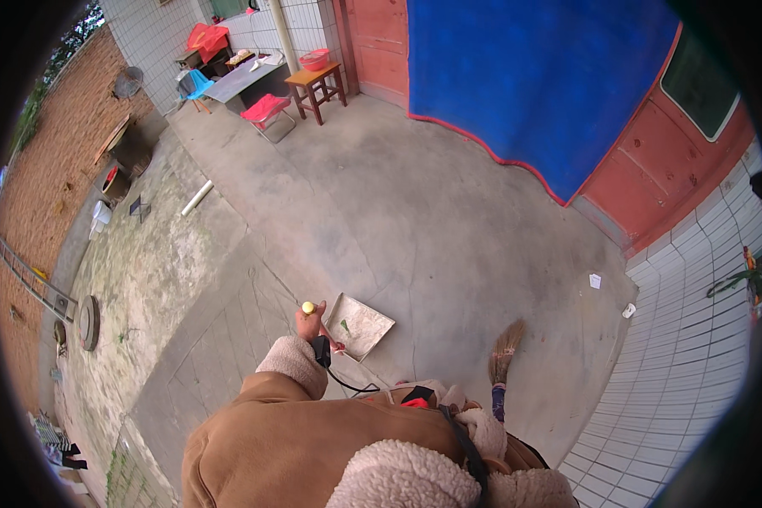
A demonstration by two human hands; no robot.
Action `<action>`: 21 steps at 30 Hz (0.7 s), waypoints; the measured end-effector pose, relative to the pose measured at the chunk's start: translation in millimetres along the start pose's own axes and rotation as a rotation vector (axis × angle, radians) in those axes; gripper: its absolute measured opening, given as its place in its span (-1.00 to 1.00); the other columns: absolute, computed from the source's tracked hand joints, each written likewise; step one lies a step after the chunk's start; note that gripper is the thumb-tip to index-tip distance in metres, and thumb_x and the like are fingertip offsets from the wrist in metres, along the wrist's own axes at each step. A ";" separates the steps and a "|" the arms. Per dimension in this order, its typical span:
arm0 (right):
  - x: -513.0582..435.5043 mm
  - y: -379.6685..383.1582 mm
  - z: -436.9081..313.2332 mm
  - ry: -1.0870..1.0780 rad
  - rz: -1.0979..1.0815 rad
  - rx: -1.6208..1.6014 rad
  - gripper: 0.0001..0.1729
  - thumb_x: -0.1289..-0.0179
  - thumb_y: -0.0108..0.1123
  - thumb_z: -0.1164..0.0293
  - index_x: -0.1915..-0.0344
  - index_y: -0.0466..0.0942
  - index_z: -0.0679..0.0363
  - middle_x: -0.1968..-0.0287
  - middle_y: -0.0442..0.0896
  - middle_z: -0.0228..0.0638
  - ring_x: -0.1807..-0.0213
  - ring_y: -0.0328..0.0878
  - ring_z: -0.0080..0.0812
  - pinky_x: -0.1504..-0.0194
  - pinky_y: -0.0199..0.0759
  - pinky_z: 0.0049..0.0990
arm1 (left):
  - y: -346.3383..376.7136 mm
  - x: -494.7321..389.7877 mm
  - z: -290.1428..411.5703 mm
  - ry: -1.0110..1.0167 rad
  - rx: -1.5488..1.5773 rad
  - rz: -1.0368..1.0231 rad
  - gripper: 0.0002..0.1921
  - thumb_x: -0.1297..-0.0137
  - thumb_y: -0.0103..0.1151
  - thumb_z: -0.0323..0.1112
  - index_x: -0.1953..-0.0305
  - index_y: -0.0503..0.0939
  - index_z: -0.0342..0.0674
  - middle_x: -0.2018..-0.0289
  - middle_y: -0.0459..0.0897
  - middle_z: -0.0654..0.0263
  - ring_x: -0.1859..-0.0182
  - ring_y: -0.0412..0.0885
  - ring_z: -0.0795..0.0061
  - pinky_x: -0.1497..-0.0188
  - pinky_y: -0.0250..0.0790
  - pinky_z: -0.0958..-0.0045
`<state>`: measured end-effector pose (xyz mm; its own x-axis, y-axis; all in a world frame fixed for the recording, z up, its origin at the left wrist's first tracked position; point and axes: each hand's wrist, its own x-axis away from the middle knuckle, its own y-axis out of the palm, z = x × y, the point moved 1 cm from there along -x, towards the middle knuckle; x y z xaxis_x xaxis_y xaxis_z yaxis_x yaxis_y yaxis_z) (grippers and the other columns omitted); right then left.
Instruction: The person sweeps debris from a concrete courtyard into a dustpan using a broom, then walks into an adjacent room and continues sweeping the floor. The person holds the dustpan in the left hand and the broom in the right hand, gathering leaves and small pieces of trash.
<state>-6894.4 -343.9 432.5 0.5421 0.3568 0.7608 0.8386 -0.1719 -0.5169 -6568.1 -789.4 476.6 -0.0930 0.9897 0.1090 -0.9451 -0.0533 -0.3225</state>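
Observation:
My left hand is closed around the yellow-tipped handle of a dustpan. The pan lies low over the concrete floor, just right of that hand, with pale dust and a green leaf on it. To the right a straw broom points away from me, its bristles at the floor and its dark wrapped handle running back under my coat sleeve. My right hand is out of view, hidden by the brown fleece-lined coat.
White scraps of paper lie on the floor near the tiled wall. A blue door curtain hangs ahead. Farther off stand a wooden stool, a red folding stool and a table. A white pipe lies at the left.

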 end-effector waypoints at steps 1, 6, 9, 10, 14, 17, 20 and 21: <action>-5.2 -5.0 -5.2 -0.002 0.007 0.014 -0.78 0.08 0.12 0.39 0.43 0.38 0.28 0.60 0.47 -0.18 0.57 0.44 -0.25 0.59 0.29 -0.34 | 3.4 -6.4 -0.9 -0.010 0.013 0.022 -0.77 0.06 0.22 -0.28 0.64 0.41 -0.25 0.74 0.35 0.48 0.64 0.29 0.70 0.61 0.16 0.57; -42.3 -39.8 -25.8 -0.032 0.021 0.091 -0.77 0.09 0.12 0.38 0.44 0.38 0.28 0.57 0.48 -0.15 0.53 0.46 -0.21 0.55 0.31 -0.31 | 19.3 -34.9 -2.7 -0.104 0.084 0.119 -0.75 0.04 0.21 -0.25 0.66 0.42 -0.22 0.79 0.32 0.46 0.73 0.27 0.68 0.70 0.10 0.57; -73.2 -71.9 -47.1 -0.063 0.034 0.155 -0.77 0.10 0.12 0.37 0.44 0.38 0.28 0.56 0.49 -0.14 0.50 0.46 -0.19 0.53 0.32 -0.29 | 19.2 -46.6 8.0 -0.206 0.063 0.158 -0.74 0.06 0.22 -0.26 0.67 0.41 -0.25 0.72 0.36 0.49 0.61 0.28 0.67 0.55 0.17 0.56; -83.2 -81.7 -54.2 -0.072 0.035 0.177 -0.77 0.10 0.12 0.37 0.44 0.38 0.28 0.55 0.49 -0.14 0.49 0.47 -0.18 0.52 0.32 -0.29 | 19.1 -48.4 13.9 -0.196 0.039 0.198 -0.74 0.06 0.22 -0.26 0.67 0.41 -0.25 0.73 0.36 0.49 0.62 0.28 0.67 0.55 0.17 0.56; -127.8 -123.2 -79.0 -0.111 0.082 0.276 -0.76 0.11 0.12 0.36 0.45 0.39 0.28 0.53 0.50 -0.12 0.46 0.48 -0.14 0.49 0.33 -0.26 | 24.1 -52.1 43.6 -0.182 0.087 0.300 -0.74 0.05 0.21 -0.26 0.68 0.42 -0.25 0.74 0.36 0.48 0.62 0.28 0.67 0.54 0.18 0.56; -144.7 -157.0 -76.2 -0.117 0.140 0.354 -0.76 0.11 0.13 0.35 0.45 0.39 0.28 0.52 0.50 -0.10 0.43 0.48 -0.12 0.46 0.34 -0.25 | 27.2 -52.4 62.7 -0.200 0.128 0.374 -0.76 0.04 0.20 -0.26 0.67 0.42 -0.23 0.76 0.35 0.46 0.68 0.29 0.66 0.63 0.17 0.56; -142.0 -196.1 -78.6 -0.115 0.236 0.437 -0.75 0.12 0.13 0.34 0.46 0.39 0.28 0.50 0.51 -0.09 0.41 0.49 -0.09 0.44 0.35 -0.23 | 31.3 -62.7 70.5 -0.251 0.165 0.439 -0.76 0.04 0.20 -0.25 0.65 0.43 -0.24 0.77 0.37 0.42 0.75 0.29 0.62 0.76 0.14 0.55; -139.8 -206.9 -86.1 -0.103 0.254 0.451 -0.75 0.12 0.13 0.34 0.46 0.39 0.28 0.50 0.51 -0.08 0.40 0.49 -0.08 0.43 0.35 -0.22 | 33.6 -68.0 69.6 -0.230 0.169 0.446 -0.76 0.04 0.20 -0.25 0.66 0.43 -0.24 0.76 0.37 0.43 0.74 0.29 0.63 0.74 0.15 0.55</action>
<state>-7139.1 -437.2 466.9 0.6980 0.4474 0.5591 0.5630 0.1395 -0.8146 -6615.3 -867.7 523.8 -0.5463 0.8122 0.2048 -0.8333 -0.5023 -0.2308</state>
